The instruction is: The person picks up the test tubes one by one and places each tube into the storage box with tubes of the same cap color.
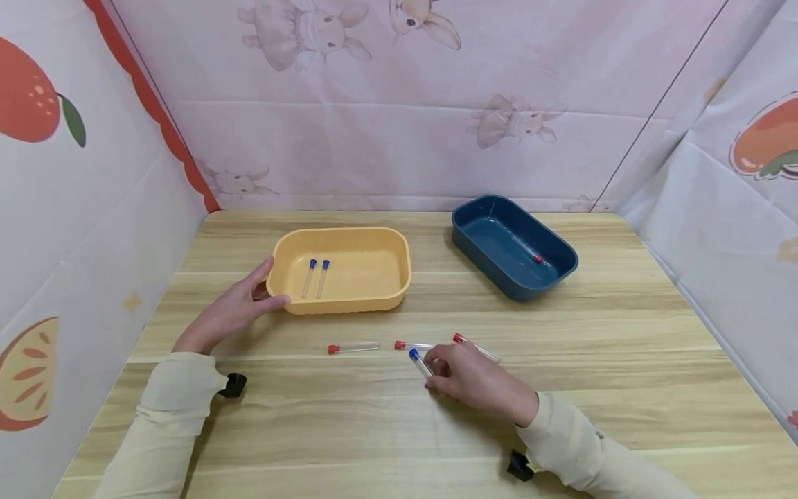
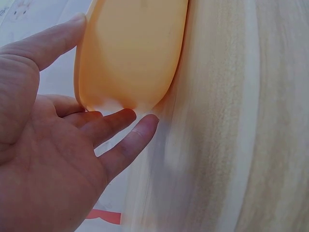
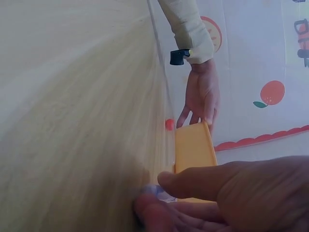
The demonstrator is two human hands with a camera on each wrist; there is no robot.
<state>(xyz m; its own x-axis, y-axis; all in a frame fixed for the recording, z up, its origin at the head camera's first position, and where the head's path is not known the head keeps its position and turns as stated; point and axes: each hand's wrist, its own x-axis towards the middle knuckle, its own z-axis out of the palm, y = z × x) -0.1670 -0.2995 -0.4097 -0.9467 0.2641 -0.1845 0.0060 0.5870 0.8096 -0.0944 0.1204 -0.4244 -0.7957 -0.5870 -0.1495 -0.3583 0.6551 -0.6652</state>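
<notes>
1. The right hand (image 1: 476, 380), the nearer hand, pinches 1 blue-capped tube (image 1: 421, 364); the left hand (image 1: 227, 312) grips the yellow tray (image 1: 339, 305) by its left end.
2. From the tray's near-right corner, the tube lies away from the table's (image 1: 312, 430) far edge.
3. Its long axis slants, capped end toward the table's far-left corner.

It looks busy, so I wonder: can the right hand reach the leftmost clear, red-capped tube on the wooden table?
Probably yes: nothing covers that red-capped tube, though the right hand pinches a clear, blue-capped tube and might need to release it first.
</notes>
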